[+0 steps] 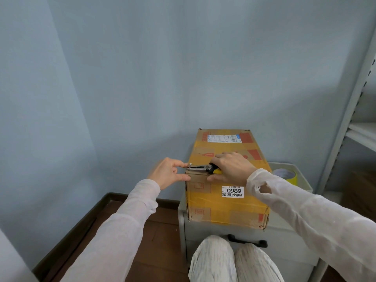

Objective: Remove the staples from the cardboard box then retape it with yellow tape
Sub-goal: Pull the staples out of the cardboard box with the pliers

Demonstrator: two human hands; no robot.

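Note:
A cardboard box (221, 202) wrapped in yellow tape, with a white "0989" label, stands on a grey cabinet. My right hand (232, 167) grips the yellow-and-black handles of pliers (200, 167) that lie across the box's near top edge. The jaws point left and hold a small metal staple (190, 165) at the box's left corner. My left hand (169, 173) is at that corner, fingers spread: the forefinger tip reaches the staple and the thumb touches the box's edge. A roll of yellow tape (286, 175) lies right of the box.
The grey cabinet (227, 233) has a black drawer handle (247, 242) and stands against a blue wall. A pale bin (299, 180) holds the tape roll. A metal shelf rack (354, 110) rises at the right. My knees (230, 261) are below; wooden floor lies at the left.

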